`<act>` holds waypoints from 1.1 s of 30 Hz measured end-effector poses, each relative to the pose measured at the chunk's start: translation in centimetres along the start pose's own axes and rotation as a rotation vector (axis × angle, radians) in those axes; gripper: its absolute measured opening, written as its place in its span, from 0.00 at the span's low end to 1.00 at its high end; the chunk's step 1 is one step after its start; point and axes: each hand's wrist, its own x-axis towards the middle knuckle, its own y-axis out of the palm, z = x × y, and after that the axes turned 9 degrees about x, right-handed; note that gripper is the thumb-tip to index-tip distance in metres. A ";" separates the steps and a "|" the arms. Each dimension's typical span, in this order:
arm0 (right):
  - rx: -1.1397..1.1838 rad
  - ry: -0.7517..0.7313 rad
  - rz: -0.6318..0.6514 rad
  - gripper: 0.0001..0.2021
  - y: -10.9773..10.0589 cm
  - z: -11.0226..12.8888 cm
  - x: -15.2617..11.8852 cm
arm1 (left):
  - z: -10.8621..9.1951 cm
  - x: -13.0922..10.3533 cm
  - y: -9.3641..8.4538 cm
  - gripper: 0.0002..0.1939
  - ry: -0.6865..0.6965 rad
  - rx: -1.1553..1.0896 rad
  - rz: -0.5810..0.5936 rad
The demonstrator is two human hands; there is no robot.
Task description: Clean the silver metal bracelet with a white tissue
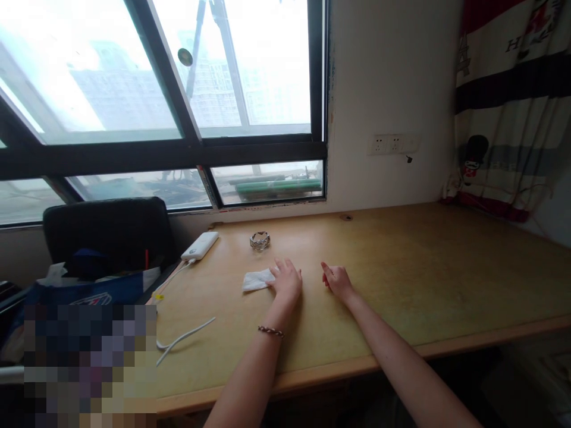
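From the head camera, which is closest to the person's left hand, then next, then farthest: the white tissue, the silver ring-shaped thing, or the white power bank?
From the left hand:
1. White tissue, touching its fingers on the left.
2. Silver ring-shaped thing, just beyond, toward the window.
3. White power bank, farther left, near the desk's edge.

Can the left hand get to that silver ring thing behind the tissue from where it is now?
Probably yes: the left hand rests on the tissue, and only bare desk lies between it and the ring.

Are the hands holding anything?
Nothing is held. The left hand lies flat with its fingers touching the right edge of the white tissue; the right hand rests empty on the desk.
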 end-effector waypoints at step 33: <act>-0.005 -0.014 -0.021 0.28 -0.1 -0.6 0.1 | -1.4 -1.0 0.4 0.10 0.630 -0.256 -0.020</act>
